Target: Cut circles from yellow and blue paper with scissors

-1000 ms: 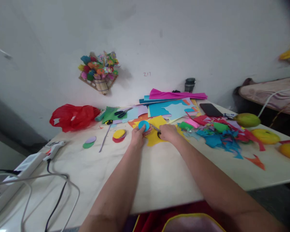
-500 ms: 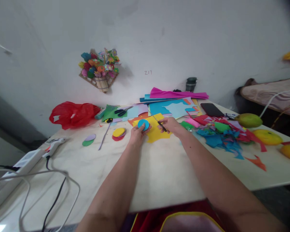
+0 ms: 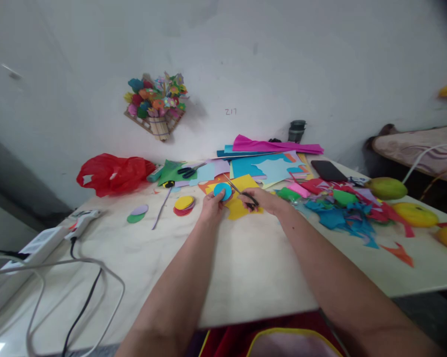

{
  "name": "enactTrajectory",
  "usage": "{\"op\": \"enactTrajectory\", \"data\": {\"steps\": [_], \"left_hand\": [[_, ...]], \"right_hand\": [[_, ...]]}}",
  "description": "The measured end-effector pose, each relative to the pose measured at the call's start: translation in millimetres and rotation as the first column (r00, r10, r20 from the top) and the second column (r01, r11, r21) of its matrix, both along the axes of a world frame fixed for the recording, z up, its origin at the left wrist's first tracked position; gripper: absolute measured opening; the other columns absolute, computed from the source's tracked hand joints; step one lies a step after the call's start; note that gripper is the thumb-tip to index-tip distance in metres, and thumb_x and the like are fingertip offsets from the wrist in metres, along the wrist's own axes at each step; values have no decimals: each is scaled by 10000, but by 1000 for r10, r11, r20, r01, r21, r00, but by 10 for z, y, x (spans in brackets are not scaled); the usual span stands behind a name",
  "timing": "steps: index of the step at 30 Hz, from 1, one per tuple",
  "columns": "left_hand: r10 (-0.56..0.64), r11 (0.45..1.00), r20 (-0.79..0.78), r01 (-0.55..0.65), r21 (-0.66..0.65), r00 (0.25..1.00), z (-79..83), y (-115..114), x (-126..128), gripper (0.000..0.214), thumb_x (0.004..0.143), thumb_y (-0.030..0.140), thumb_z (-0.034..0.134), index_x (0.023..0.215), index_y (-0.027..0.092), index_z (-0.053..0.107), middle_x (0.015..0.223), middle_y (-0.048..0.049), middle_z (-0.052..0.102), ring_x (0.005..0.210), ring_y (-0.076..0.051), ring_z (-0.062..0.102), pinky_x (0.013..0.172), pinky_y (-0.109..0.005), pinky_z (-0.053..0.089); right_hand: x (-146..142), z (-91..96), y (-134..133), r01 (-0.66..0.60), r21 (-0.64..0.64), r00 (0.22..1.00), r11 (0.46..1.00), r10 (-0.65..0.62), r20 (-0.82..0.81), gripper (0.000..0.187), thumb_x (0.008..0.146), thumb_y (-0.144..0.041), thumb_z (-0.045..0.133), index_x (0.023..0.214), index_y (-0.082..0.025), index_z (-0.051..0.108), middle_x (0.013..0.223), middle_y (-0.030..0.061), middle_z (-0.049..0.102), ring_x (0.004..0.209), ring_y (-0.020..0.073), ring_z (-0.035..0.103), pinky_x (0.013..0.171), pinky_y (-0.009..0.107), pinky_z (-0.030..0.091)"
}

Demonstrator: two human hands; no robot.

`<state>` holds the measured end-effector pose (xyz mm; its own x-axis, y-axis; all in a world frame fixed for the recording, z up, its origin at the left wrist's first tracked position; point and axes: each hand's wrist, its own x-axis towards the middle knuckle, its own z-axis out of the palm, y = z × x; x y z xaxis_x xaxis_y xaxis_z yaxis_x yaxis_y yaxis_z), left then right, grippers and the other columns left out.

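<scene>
At the left side of the yellow sheet [image 3: 235,212] on the bench [image 3: 260,267], we pinch the blue disc [image 3: 223,190] in our left hand [image 3: 212,204], thumb on its face. Over the sheet, our right hand [image 3: 258,199] has its fingers curled round the handles of the scissors [image 3: 232,185], whose blades point away from us, beside the disc. Left of the sheet we see a stack of discs [image 3: 183,203], yellow uppermost, and right of it a heap of coloured scraps [image 3: 329,219].
</scene>
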<state>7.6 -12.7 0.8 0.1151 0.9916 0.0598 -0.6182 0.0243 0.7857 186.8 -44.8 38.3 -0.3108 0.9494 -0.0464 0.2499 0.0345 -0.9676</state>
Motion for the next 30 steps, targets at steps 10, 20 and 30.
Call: {"op": "enactTrajectory", "data": {"steps": [10, 20, 30], "left_hand": [[-9, 1000, -21, 9, 18, 1000, -7, 6, -6, 190, 636, 161, 842, 774, 118, 719, 816, -73, 767, 807, -215, 740, 891, -377, 598], [-6, 1000, -16, 6, 3, 1000, -7, 14, 1, 145, 666, 118, 812, 768, 104, 709, 809, -82, 753, 798, -203, 728, 900, -360, 579], [2, 1000, -23, -3, -15, 1000, 26, -8, 16, 139, 665, 104, 809, 759, 111, 708, 796, -76, 745, 799, -203, 721, 931, -384, 570]], "right_hand": [[-47, 61, -64, -18, 20, 999, 1000, 18, 34, 329, 717, -449, 725, 710, -179, 538, 590, -18, 603, 452, 88, 521, 418, 224, 320], [-52, 35, -51, -14, 23, 1000, 1000, 13, 23, 305, 743, -411, 704, 684, -189, 503, 554, -29, 571, 446, 82, 501, 412, 216, 296], [-65, 39, -54, 0, -2, 1000, 1000, 0, 27, 293, 779, -387, 708, 700, -184, 512, 562, -25, 578, 439, 81, 512, 396, 210, 298]]}}
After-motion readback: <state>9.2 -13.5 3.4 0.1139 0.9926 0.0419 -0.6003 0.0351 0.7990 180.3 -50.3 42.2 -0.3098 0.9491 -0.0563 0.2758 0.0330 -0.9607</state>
